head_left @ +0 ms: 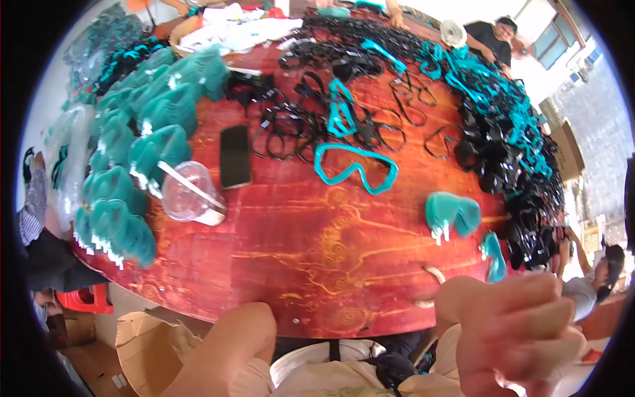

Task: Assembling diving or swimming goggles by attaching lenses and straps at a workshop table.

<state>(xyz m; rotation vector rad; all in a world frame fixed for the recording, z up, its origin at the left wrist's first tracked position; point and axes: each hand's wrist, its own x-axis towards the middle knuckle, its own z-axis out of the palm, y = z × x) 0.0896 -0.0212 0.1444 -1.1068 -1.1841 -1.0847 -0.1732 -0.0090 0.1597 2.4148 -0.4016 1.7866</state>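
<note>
My right hand [516,324] is raised close in at the lower right, its fingers curled and blurred; whatever they close on, if anything, is hidden. My left arm [231,331] is bent at the lower left, and its hand is out of view. Just beyond the right hand lie a green silicone mask skirt [453,213] with white tabs, a smaller teal piece [493,255] and a curved pale piece [433,281]. A bare teal mask frame [357,168] rests mid-table, apart from both arms. Another teal frame [340,109] lies behind it among black frames [291,126].
Stacked green mask skirts [159,152] line the left of the red wood-grain table [284,225]. Near them are a clear plastic cup [188,192] with a straw and a dark phone [235,157]. Black and teal parts [522,132] heap along the right. A person [493,40] is beyond.
</note>
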